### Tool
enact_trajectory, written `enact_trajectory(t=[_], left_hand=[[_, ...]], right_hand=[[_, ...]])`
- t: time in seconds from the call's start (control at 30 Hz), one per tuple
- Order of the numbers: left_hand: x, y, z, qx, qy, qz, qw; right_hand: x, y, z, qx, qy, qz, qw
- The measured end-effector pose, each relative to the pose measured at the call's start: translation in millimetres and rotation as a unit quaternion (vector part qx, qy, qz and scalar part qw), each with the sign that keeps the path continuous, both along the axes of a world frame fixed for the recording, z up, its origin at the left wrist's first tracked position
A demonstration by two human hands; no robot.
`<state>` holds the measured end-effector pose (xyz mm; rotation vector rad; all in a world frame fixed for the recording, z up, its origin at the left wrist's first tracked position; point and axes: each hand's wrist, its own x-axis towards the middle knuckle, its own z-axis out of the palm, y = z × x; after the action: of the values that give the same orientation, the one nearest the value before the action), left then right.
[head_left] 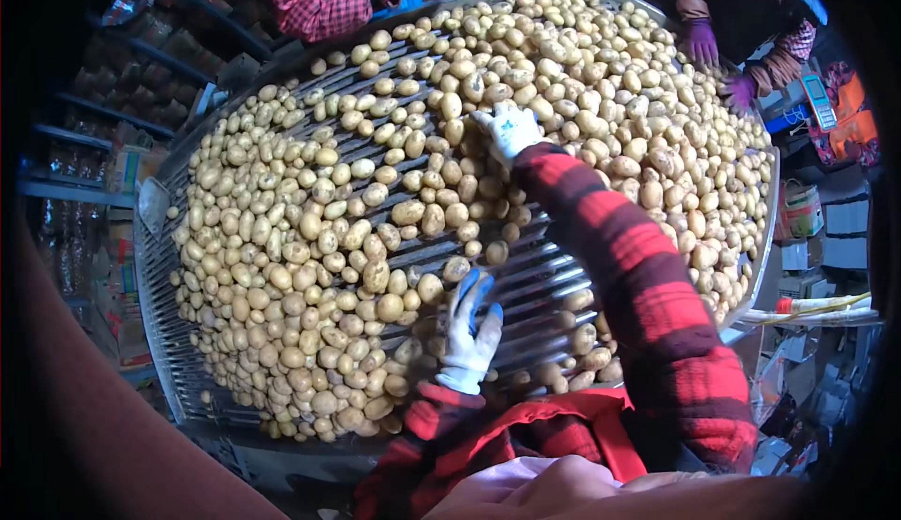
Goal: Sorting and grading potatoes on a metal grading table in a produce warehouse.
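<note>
Small pale-yellow potatoes [310, 238] lie heaped across a grey metal roller sorting table [535, 281], thick on the left and far side, thin near the person. Left hand [469, 332], in a white and blue glove, rests flat with fingers spread on bare rollers beside one potato. Right hand [508, 129], gloved alike, reaches far out onto the pile; whether it grips a potato cannot be told. Picking well probably means light fingertip grips (rollers leave gaps). Purple-gloved hands of co-workers [699, 43] work at the far edge. No bin shows.
</note>
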<state>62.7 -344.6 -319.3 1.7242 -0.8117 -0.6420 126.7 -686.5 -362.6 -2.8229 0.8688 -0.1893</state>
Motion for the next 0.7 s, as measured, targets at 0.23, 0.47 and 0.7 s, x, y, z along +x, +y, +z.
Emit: enact_trajectory(t=[0.23, 0.47, 0.7], left_hand=[[54, -31, -41, -0.279, 0.687, 0.041, 0.67], [36, -26, -54, -0.237, 0.766, 0.143, 0.58], [32, -24, -45, -0.264, 0.689, 0.287, 0.611]], right_hand=[[-20, 95, 33, 0.435, -0.074, 0.324, 0.837], [13, -73, 42, 0.102, -0.147, 0.197, 0.964], [25, 63, 47, 0.24, -0.218, 0.296, 0.898]])
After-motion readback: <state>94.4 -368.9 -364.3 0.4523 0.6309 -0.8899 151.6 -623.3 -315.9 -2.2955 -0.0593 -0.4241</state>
